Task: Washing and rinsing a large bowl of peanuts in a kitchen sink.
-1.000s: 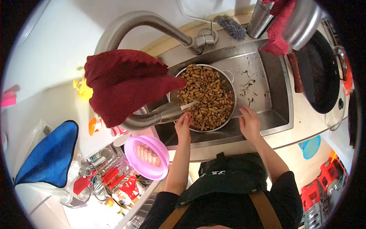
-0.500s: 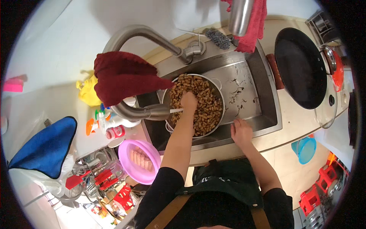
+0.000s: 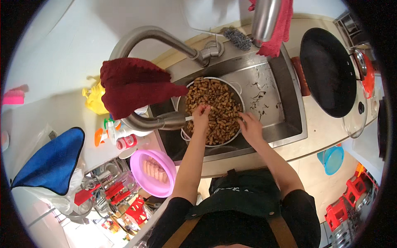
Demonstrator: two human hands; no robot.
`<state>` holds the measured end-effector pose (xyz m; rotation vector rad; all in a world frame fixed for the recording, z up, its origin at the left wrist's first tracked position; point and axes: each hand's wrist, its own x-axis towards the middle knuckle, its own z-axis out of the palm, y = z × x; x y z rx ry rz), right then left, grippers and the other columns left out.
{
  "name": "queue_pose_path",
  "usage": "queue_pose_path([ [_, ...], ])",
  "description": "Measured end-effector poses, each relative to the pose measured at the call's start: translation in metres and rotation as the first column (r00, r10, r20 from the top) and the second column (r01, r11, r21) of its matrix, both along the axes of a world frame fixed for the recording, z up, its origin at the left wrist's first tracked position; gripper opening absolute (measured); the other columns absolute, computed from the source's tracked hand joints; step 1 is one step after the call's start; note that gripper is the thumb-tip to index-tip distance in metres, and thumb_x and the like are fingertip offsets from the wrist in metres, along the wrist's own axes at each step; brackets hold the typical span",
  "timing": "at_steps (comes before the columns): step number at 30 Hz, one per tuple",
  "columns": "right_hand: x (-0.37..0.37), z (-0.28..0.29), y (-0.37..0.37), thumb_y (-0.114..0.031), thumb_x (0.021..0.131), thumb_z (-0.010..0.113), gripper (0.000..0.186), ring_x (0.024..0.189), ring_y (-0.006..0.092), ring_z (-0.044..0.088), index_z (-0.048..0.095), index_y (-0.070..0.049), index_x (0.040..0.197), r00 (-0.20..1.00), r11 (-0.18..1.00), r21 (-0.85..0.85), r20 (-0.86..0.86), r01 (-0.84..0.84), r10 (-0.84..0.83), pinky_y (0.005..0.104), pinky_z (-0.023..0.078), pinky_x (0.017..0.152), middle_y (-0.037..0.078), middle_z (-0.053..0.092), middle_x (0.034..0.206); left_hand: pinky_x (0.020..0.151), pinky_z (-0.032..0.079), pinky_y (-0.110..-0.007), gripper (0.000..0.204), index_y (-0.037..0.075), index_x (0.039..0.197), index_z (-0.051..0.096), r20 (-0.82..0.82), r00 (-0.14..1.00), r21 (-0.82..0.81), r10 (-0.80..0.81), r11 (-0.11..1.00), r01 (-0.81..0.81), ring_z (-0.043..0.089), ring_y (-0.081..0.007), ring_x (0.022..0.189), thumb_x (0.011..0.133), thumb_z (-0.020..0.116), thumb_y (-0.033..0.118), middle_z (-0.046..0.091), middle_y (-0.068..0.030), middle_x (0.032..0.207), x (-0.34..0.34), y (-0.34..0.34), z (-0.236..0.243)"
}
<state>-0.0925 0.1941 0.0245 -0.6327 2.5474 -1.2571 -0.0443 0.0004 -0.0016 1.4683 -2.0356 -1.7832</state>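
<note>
A round metal pot [image 3: 185, 135] with loop handles stands in the left part of the sink [image 3: 289, 123], filled with unshelled peanuts [image 3: 221, 101]. Over the left half of the peanuts is my left hand [image 3: 201, 118], its fingers curled together; whatever they hold is too small to make out. My right hand [image 3: 250, 126] reaches in over the pot's right rim, fingers stretched out and apart, their tips at the peanuts. Close to my left hand, the tap [image 3: 165, 121] arches over the pot's left side, a dark red cloth [image 3: 136, 87] draped on it.
Dark scraps lie on the sink floor to the right. A black frying pan [image 3: 328, 72] and a glass lid [image 3: 355, 122] are on the right counter. At the left are a pink basin [image 3: 136, 165] holding pale pieces, several bottles and a blue cloth [image 3: 53, 161]. A steel scourer [image 3: 237, 39] sits behind.
My right hand has moved from the sink's front edge up and left to the pot's rim. My left hand has lifted out of the peanuts and drawn slightly nearer, its fingers now showing.
</note>
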Motion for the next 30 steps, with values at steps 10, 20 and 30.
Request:
queue_pose_path([
  [10,0.001,-0.019,-0.095,-0.007,0.074,0.057,0.015,0.064,0.0131,0.055,0.054,0.0,0.088,0.765,0.909,-0.371,0.525,-0.189,0.373,0.0244,0.044,0.056,0.006,0.055,0.073,0.059,0.038,-0.023,0.011,0.0,0.083,0.053,-0.239,0.961,0.139,0.139,0.984,-0.108,0.047,-0.009,0.064,0.082,0.049,0.009,0.053,-0.0024,0.075,0.048,0.005,0.002],
  [20,0.013,-0.005,-0.123,-0.007,0.074,0.058,0.01,0.063,0.0115,0.055,0.056,0.001,0.081,0.25,0.92,-0.393,0.892,0.016,0.376,0.0223,0.046,0.058,0.004,0.056,0.07,0.048,0.04,-0.025,0.012,-0.001,0.082,0.053,-0.255,0.735,0.298,0.628,0.774,-0.558,0.052,-0.0126,0.057,0.078,0.054,0.01,0.055,-0.0044,0.072,0.072,-0.04,-0.024],
  [30,0.013,-0.025,-0.088,-0.014,0.068,0.062,0.033,0.084,0.0247,0.053,0.055,-0.004,0.099,0.902,0.967,-0.114,0.348,-0.228,0.254,0.0338,0.042,0.072,0.012,0.054,0.092,0.056,0.041,-0.03,0.01,-0.002,0.075,0.056,-0.005,0.987,-0.608,-0.16,0.784,0.124,0.051,-0.0219,0.061,0.068,0.059,0.005,0.051,-0.0116,0.072,0.067,0.019,0.019],
])
